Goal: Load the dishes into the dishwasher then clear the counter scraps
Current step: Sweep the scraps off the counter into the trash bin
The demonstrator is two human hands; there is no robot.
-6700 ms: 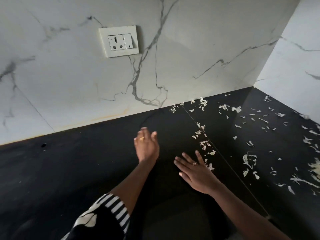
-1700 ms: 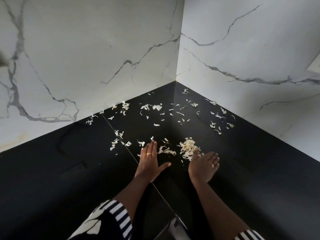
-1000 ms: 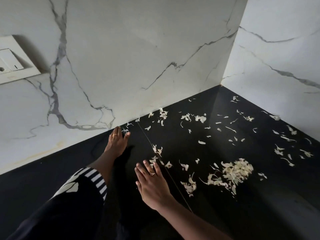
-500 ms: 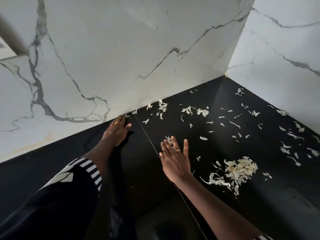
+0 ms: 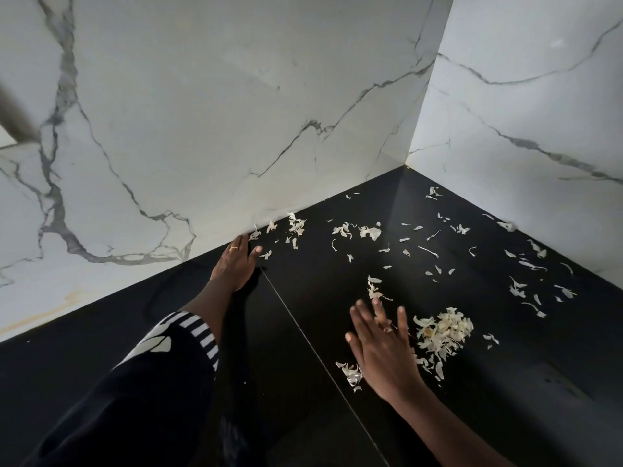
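Two flat hands suggest sweeping: centre left, the left hand (image 5: 236,264) lies straight-fingered where wall (image 5: 236,129) meets counter (image 5: 101,348), likely to rake that edge; lower centre, the right hand (image 5: 381,348), fingers spread, grips nothing, apparently building the pile (image 5: 445,328) beside it; loose scraps (image 5: 522,288) dot the right.

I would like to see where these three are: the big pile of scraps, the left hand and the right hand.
pile of scraps (image 5: 443,330), head view, the dense middle of the heap.
left hand (image 5: 236,266), head view, the back of the hand.
right hand (image 5: 382,352), head view, the back of the hand.
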